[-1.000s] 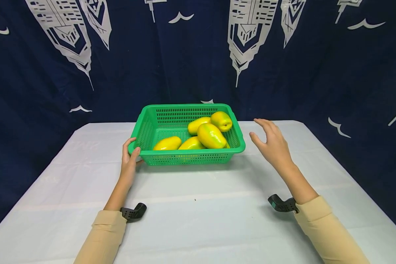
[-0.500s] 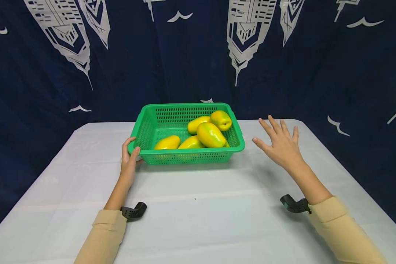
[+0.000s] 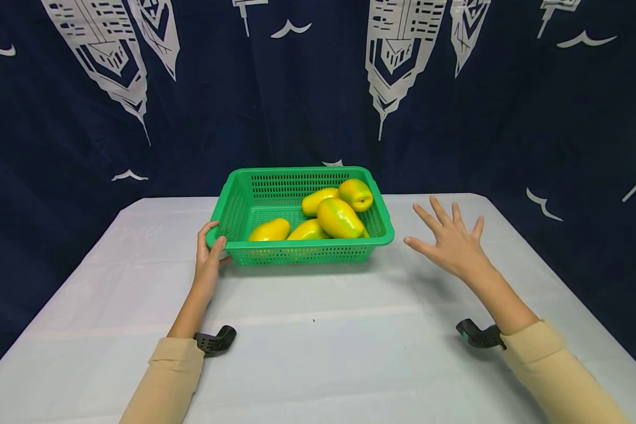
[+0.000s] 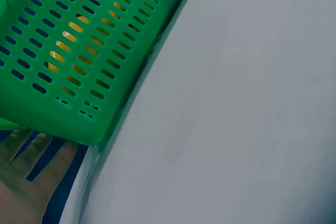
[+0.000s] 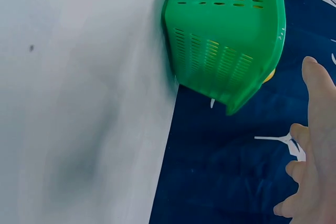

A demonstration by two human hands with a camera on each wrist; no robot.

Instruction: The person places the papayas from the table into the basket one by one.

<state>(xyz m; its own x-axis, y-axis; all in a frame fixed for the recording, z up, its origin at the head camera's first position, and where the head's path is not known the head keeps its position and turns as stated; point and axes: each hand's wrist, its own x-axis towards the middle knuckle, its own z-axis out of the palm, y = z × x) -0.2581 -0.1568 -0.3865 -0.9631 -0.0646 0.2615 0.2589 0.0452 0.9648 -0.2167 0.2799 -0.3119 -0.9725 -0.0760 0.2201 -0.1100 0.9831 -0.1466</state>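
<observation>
A green perforated plastic basket (image 3: 307, 244) stands toward the back of the table, holding several glossy yellow-green mangoes (image 3: 340, 218). Most of the mangoes lie in its right half; one mango (image 3: 269, 230) sits near the front left. My left hand (image 3: 206, 268) grips the basket's front left corner, thumb over the rim. In the left wrist view its fingers (image 4: 52, 167) reach the basket's end wall. To the right of the basket, apart from it, my right hand (image 3: 460, 250) hovers over the table with fingers spread, holding nothing.
A white cloth covers the table (image 3: 318, 365). Behind it hangs a dark blue curtain (image 3: 307, 106) with white building and bird prints. Each wrist wears a black camera mount, the left mount (image 3: 216, 341) and the right mount (image 3: 479, 334).
My right hand has moved right, away from the basket, and its fingers have spread apart. The left hand and basket stay in place.
</observation>
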